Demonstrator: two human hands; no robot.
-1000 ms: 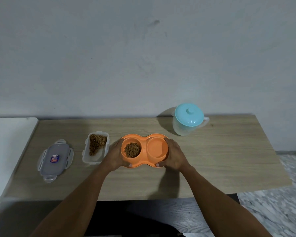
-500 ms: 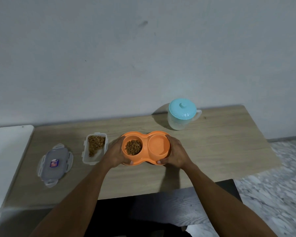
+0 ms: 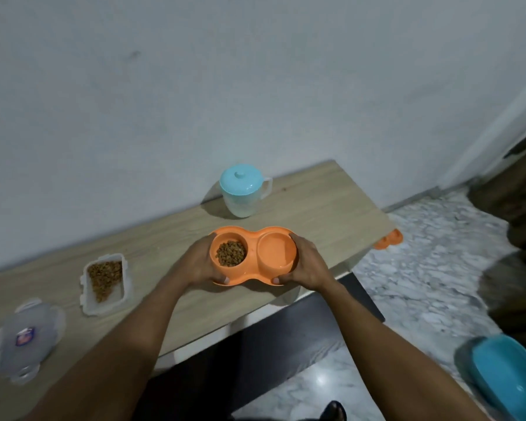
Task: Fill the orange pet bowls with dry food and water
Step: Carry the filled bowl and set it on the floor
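— Wooden table (image 3: pixel 316 208) against a grey wall (image 3: pixel 164 86). What's held?
— I see the orange double pet bowl (image 3: pixel 251 270) just above its front, gripped at both ends: left hand (image 3: pixel 198 262) by the kibble (image 3: pixel 230 253), right hand (image 3: pixel 310 265) opposite.

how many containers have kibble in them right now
2: the left cup of the orange double bowl, and the open clear container on the table to its left. The lidded jug can't be seen into.
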